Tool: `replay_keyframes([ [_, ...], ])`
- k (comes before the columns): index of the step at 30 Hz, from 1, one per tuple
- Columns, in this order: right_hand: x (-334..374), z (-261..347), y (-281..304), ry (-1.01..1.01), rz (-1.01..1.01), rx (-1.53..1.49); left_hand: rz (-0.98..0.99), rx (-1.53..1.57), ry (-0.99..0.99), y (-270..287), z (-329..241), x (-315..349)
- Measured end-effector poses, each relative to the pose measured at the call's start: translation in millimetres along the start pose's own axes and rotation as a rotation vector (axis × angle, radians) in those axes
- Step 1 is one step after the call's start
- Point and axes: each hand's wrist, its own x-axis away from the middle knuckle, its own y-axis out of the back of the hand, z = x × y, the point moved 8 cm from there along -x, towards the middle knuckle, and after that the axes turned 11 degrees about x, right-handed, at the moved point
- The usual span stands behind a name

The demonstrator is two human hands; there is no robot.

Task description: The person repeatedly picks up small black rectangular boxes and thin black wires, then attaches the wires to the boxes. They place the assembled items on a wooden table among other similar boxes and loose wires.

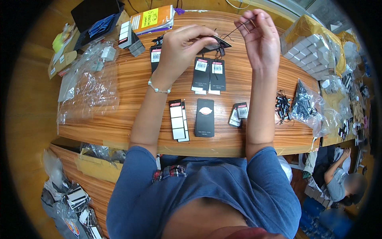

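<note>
Above the far middle of the table, my left hand (181, 47) pinches a dark hang tag (223, 41) between thumb and fingers. A thin black cord (237, 28) runs from near that tag up to my right hand (260, 42), whose thumb and fingertips are closed on it, palm turned toward me. Below them lie black hang tags with white stickers (201, 75), strings resting on top. Nearer me are a stack of black tags with a white oval (205, 117), long tags with white panels (178, 119), and a few small tags (238, 114).
Black strings (283, 106) lie heaped at right beside a plastic bag of black items (305, 101). White boxes in a wrapped bundle (312, 49) stand far right. At left are clear plastic bags (89, 89), a tag stack (131, 42) and orange notebooks (153, 20). Another person (338, 179) sits lower right.
</note>
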Motion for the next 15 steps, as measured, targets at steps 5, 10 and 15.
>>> replay_keyframes([
  [5,-3,12,-9,-0.011,0.241,-0.234,-0.031,0.123,0.14,-3,11,7],
  [10,17,8,-47,-0.125,0.099,-0.027,0.004,0.142,0.398,3,27,42],
  [15,28,7,-70,-0.103,0.175,0.076,0.09,-0.033,0.538,23,19,91],
])
